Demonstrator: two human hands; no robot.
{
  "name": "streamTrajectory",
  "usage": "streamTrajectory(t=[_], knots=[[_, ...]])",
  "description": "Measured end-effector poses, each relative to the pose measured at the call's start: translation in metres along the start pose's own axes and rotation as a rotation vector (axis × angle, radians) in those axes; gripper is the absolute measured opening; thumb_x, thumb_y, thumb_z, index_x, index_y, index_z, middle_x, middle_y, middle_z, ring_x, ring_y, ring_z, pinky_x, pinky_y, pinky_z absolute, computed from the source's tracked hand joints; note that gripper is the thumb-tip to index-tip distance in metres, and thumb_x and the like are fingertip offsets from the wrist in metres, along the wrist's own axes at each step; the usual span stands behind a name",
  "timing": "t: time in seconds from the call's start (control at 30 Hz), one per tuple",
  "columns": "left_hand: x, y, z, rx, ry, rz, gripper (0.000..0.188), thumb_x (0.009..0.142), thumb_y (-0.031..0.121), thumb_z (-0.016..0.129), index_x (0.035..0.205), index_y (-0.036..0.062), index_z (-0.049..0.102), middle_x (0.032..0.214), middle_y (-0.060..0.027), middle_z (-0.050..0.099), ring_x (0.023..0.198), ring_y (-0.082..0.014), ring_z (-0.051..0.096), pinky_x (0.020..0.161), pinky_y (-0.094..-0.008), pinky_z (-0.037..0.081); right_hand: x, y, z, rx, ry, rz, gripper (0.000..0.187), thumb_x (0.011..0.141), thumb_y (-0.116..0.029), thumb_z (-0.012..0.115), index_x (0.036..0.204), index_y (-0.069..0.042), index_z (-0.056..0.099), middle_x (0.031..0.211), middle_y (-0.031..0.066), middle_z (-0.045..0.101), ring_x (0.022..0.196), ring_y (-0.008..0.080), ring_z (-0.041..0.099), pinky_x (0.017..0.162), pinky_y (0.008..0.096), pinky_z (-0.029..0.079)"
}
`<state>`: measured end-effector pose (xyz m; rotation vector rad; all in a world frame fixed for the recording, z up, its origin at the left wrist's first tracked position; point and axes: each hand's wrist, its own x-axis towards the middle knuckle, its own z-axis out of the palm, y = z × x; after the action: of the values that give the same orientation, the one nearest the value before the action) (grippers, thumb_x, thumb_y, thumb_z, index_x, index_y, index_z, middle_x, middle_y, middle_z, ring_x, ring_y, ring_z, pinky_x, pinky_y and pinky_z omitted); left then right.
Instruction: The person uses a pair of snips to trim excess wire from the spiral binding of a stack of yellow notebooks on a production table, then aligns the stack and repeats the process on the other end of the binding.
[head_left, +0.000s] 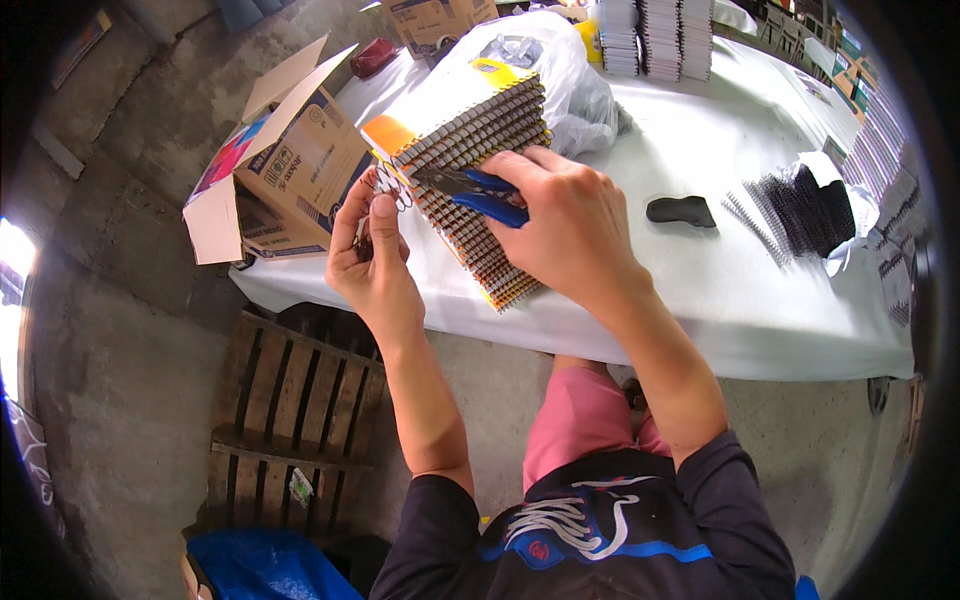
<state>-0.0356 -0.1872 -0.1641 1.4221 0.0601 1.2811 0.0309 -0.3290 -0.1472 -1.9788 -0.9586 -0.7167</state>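
Observation:
A stack of spiral-bound notebooks (478, 132) with yellow and orange covers rests on the white-covered table, its coiled spines turned toward me. My right hand (575, 215) is closed round blue-handled pliers (492, 208), whose metal jaws lie against the spines near the stack's left corner. Just left of that corner, my left hand (372, 255) pinches a small bunch of loose wire coil pieces (398, 188). Its fingers partly hide these pieces. Whether the jaws grip a wire end cannot be made out.
An opened cardboard box (305, 170) stands at the left. Behind the notebooks sits a clear plastic bag (575, 85). Black binding coils (815, 215) lie at the right, beyond a small black object (682, 211). A wooden pallet (290, 410) is below, left of my legs.

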Motion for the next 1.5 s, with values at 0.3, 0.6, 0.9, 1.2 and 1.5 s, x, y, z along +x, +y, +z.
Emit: streamTrajectory(t=[0.3,0.6,0.9,1.2,1.5], knots=[[0.004,0.019,-0.002,0.114,-0.093,0.044,0.034,0.088,0.014,0.065,0.118,0.0001,0.059,0.082,-0.0028,0.065,0.05,0.0021,0.033,0.043,-0.0143,0.019,0.003,-0.008,-0.007,-0.131,0.083,-0.059,0.042,0.068,-0.023,0.075,0.107,-0.012,0.064,0.097,0.0041,0.061,0.093,0.0223,0.059,0.079,0.0393,0.04],[0.013,0.015,-0.011,0.181,-0.139,0.079,0.024,0.088,0.015,0.065,0.107,0.0006,0.065,0.079,-0.0014,0.064,0.051,0.0003,0.033,0.044,-0.0156,0.021,0.006,-0.012,-0.002,-0.067,0.047,-0.049,0.038,0.068,-0.023,0.075,0.103,-0.011,0.065,0.089,0.0068,0.062,0.081,0.0271,0.063,0.073,0.0397,0.049],[0.024,0.012,-0.018,0.13,-0.053,0.048,0.023,0.089,0.014,0.063,0.109,0.0012,0.065,0.084,-0.0032,0.064,0.054,0.0001,0.035,0.046,-0.0158,0.023,0.004,0.011,-0.002,0.088,0.056,-0.078,0.029,0.071,-0.023,0.074,0.097,-0.012,0.065,0.083,0.0068,0.063,0.076,0.0265,0.063,0.069,0.0372,0.05],[0.093,-0.035,-0.029,-0.152,-0.104,-0.128,0.026,0.095,0.018,0.055,0.114,0.0012,0.058,0.091,-0.0026,0.059,0.057,0.0004,0.035,0.048,-0.0147,0.027,-0.133,0.145,-0.033,0.034,-0.073,0.298,0.033,0.073,-0.02,0.074,0.101,-0.007,0.062,0.084,0.0101,0.06,0.079,0.0299,0.057,0.072,0.0378,0.043],[0.213,-0.173,0.071,-0.176,-0.583,-0.691,0.037,0.093,0.028,0.054,0.125,0.0079,0.052,0.119,-0.0093,0.054,0.098,-0.0179,0.048,0.084,-0.0337,0.042,-0.173,0.161,-0.018,-0.357,-0.091,0.181,0.036,0.071,-0.03,0.069,0.1,-0.01,0.062,0.09,0.0078,0.058,0.084,0.0284,0.057,0.077,0.0402,0.043]])
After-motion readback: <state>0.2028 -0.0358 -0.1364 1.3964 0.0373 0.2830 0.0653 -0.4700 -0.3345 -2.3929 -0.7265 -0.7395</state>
